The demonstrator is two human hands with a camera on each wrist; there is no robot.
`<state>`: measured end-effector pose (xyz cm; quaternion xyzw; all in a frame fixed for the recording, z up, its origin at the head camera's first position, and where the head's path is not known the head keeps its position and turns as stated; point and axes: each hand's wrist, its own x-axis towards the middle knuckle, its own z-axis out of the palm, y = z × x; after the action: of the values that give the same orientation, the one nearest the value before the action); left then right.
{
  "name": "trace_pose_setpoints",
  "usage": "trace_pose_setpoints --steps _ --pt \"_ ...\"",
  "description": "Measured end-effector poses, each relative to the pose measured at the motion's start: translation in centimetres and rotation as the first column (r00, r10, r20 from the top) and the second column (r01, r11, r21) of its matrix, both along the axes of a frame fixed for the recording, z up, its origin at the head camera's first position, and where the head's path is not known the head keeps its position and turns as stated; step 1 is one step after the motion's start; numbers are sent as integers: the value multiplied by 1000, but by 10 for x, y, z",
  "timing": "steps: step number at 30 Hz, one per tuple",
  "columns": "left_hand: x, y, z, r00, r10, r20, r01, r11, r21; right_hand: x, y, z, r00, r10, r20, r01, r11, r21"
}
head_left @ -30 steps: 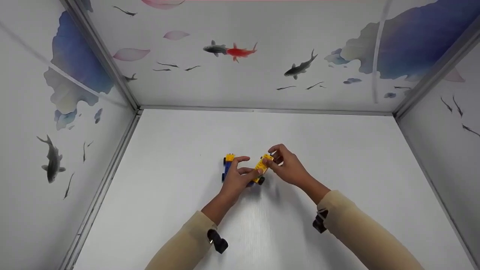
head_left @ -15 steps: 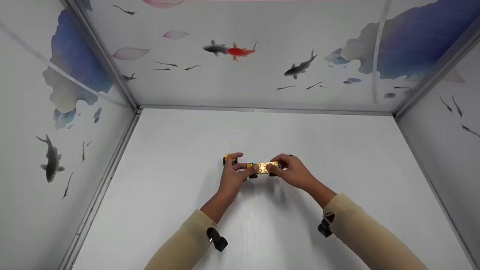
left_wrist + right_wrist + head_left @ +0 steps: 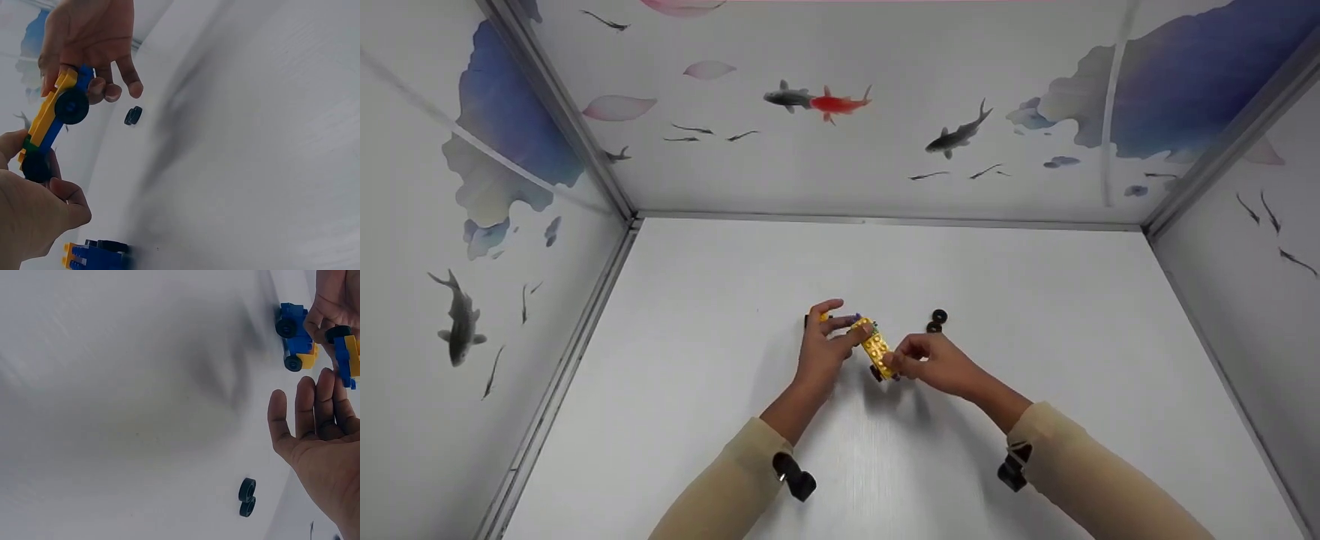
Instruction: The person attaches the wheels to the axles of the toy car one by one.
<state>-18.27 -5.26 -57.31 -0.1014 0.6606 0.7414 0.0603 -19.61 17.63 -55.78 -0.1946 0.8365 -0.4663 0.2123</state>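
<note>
A toy car of building bricks [image 3: 877,352] is held between both hands above the table, yellow studded brick over a blue base. My left hand [image 3: 819,352] pinches its far end, thumb on the yellow top. The right hand [image 3: 949,366] grips the near end with thumb and fingers. On the side seen in the left wrist view, the car carries two black wheels [image 3: 72,106], with a bit of green at the left-hand end. A second brick car [image 3: 298,337], blue and yellow with black wheels, stands on the table behind my left hand, mostly hidden in the head view.
Two loose black wheels [image 3: 939,317] lie close together on the white table [image 3: 720,300], just beyond the right hand. Printed panels with fish and petals enclose the table at the back and both sides, with metal rails along the edges.
The held car has turned from slanting up to the right, through level, to slanting down to the right. My right hand has come nearer and uncovered the two loose wheels.
</note>
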Motion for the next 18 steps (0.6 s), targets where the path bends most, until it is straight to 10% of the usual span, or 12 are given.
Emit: trace_pose_setpoints --steps 18 --pt "1 8 -1 999 -41 4 41 999 -3 13 -17 -2 998 58 -4 -58 998 29"
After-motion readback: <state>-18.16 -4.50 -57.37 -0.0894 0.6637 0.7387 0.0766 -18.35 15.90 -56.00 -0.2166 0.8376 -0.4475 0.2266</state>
